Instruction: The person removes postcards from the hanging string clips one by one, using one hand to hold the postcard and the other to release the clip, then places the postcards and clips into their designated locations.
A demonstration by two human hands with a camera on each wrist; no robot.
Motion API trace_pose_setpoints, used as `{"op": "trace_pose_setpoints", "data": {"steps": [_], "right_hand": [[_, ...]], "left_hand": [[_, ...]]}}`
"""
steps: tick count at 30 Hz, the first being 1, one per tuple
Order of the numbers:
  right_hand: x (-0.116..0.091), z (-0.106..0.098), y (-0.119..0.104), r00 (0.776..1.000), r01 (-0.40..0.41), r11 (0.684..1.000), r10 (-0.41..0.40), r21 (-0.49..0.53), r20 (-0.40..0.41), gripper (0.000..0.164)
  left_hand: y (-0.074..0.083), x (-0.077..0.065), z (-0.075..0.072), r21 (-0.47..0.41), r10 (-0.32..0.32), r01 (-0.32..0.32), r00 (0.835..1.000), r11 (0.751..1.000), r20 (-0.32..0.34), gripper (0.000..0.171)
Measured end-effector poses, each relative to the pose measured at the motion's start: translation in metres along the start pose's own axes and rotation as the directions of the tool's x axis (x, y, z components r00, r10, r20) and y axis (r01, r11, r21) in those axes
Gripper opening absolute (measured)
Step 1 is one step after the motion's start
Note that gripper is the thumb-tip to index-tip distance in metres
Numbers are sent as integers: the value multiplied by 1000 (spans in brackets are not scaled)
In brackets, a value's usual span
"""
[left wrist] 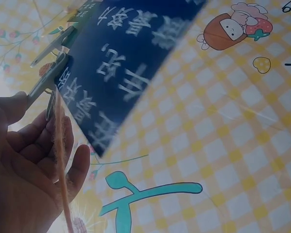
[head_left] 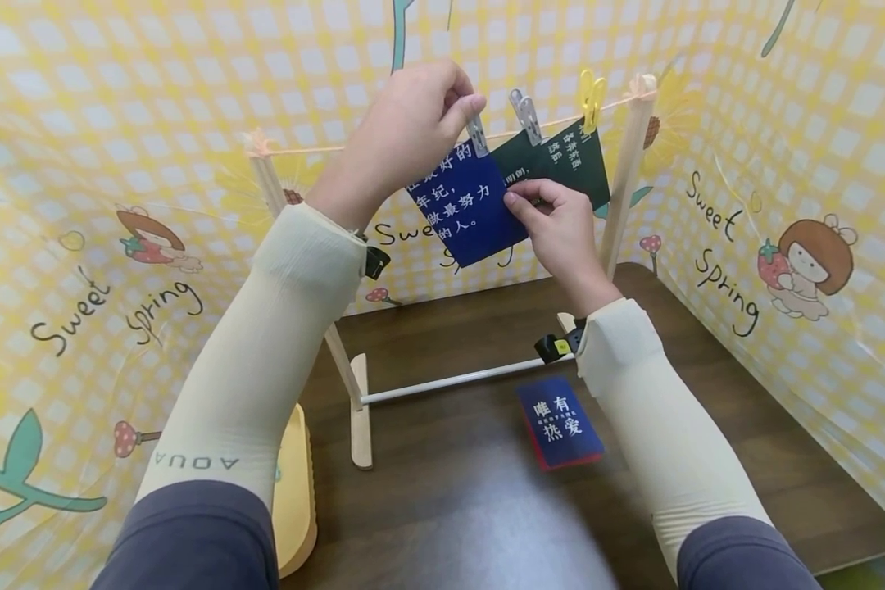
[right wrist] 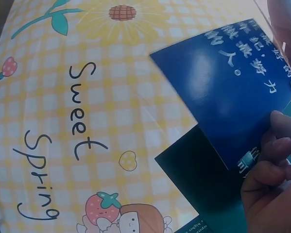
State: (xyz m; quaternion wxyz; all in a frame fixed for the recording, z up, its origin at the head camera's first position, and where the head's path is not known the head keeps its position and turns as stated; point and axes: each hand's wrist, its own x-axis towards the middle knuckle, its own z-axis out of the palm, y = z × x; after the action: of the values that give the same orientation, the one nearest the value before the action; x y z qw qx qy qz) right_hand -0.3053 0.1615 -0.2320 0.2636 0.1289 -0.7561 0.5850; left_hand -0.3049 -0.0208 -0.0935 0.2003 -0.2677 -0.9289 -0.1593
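Observation:
My left hand (head_left: 416, 115) pinches the handles of a grey clothespin (head_left: 478, 139) at the string. Its lower end sits on the top edge of a dark blue card (head_left: 460, 221) with white writing, which hangs tilted. With thumb and fingers, my right hand (head_left: 560, 221) pinches the card's right edge. Behind and to the right hangs a dark green card (head_left: 590, 164), clipped by another grey clothespin (head_left: 527, 119) and a yellow clothespin (head_left: 592, 98). In the left wrist view, the thumb and the fingers lie on opposite sides of the clothespin (left wrist: 45, 80) beside the orange string (left wrist: 61, 155).
A wooden stand with a right post (head_left: 629, 164) holds the string. A white rod (head_left: 450, 382) joins its feet low down. On the brown table (head_left: 442, 475) lie a blue card (head_left: 560, 419) over a red one, and a yellow tray (head_left: 310, 508) at left.

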Motion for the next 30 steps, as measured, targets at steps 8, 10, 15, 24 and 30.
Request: {"op": "trace_pose_setpoints", "data": {"steps": [8,10,15,24,30], "right_hand": [[1,2,1,1000,20,1000,-20,0,18,22],[2,2,1,999,20,1000,-20,-3,25,21],[4,3,-1,999,-11,1000,12,-11,49,22],[3,5,-1,997,-29,999,30,-15,70,23],[0,6,-2,995,-41,999,41,-7,88,23]], "left_hand": [[-1,-1,1,11,21,-20,1000,1000,-19,41],[-2,-1,1,20,34,-33,999,999,-33,40],[-2,-1,-1,39,66,-63,996,997,-64,39],[-5,-4,1,47,117,-113,988,992,-102,37],[-7,-6,1,44,127,-122,982,992,-140,37]]}}
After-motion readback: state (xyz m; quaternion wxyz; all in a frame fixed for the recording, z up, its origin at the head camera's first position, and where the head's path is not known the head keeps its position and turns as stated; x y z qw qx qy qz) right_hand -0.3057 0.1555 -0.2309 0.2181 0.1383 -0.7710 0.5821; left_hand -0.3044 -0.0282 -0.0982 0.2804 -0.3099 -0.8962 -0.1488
